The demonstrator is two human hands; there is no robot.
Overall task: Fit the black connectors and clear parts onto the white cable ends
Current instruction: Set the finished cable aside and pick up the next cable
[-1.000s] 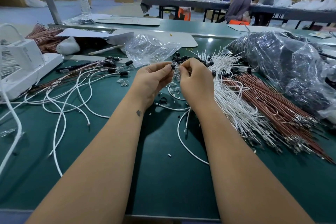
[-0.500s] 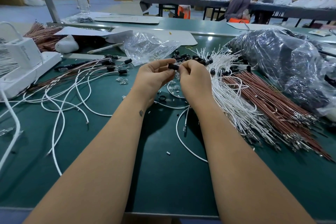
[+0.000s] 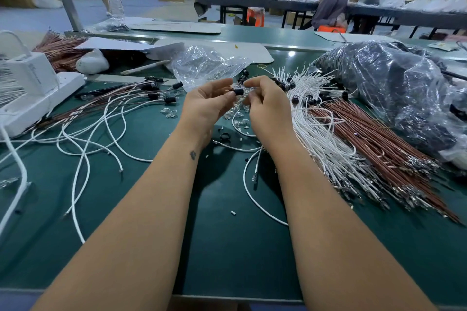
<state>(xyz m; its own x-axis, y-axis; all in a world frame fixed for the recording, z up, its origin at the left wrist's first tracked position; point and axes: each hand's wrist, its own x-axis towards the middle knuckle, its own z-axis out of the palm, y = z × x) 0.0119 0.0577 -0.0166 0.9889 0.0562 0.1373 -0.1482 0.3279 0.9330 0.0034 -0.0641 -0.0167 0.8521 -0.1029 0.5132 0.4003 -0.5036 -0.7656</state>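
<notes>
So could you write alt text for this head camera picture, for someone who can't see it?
Two bare hands meet above a green table: the left hand pinches a small black connector, the right hand curled close beside it. White cables and brown wires fan out to the right, with looser white cables on the left.

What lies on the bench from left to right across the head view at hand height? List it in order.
White box → loose white cables → left hand → black connector → right hand → white cable bundle → brown wire bundle → dark plastic bag.
</notes>
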